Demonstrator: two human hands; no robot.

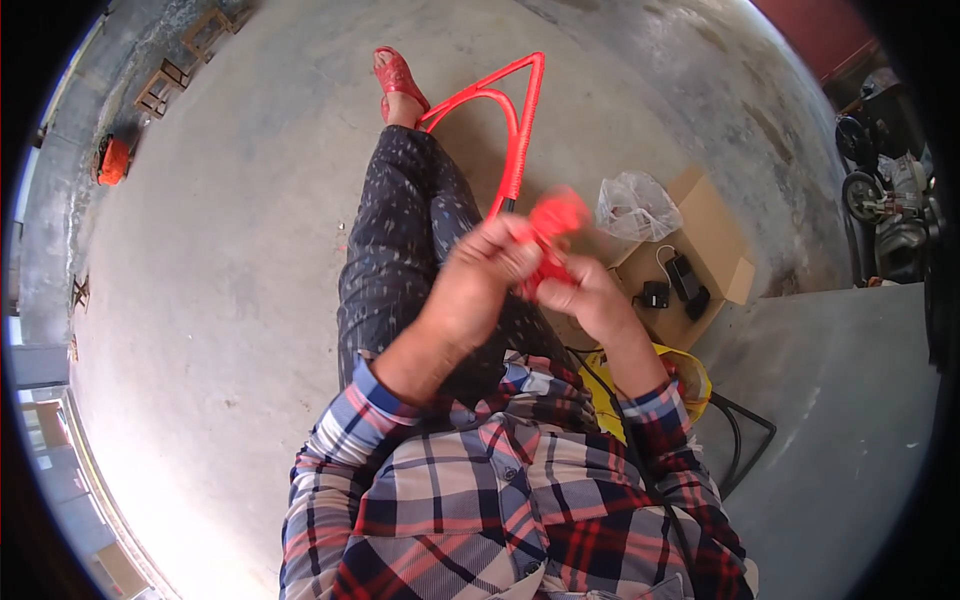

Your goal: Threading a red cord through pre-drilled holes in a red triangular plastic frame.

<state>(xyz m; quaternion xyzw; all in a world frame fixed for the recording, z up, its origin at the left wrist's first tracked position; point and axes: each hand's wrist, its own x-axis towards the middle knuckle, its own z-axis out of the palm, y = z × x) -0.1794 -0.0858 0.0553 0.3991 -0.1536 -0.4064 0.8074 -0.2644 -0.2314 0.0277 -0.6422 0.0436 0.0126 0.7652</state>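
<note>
- The red bundle between the two hands is blurred, so its exact shape is hard to make out; it sits just right of the picture's middle
- The left hand has its fingers curled shut around the bundle's left side, hiding part of it
- The right hand pinches the bundle's lower end, fingers together
- One red wrapped frame runs from the bundle toward 12 o'clock, forming a triangle; its lower end vanishes behind the hands
- One red sandal shows at 12 o'clock on the concrete floor; the other foot is out of sight
- One open cardboard box lies at 3 o'clock, holding small dark items too small to tell apart
- One clear plastic bag sits on the box's left edge
- One yellow object at 4 o'clock is mostly hidden by the right sleeve
</note>
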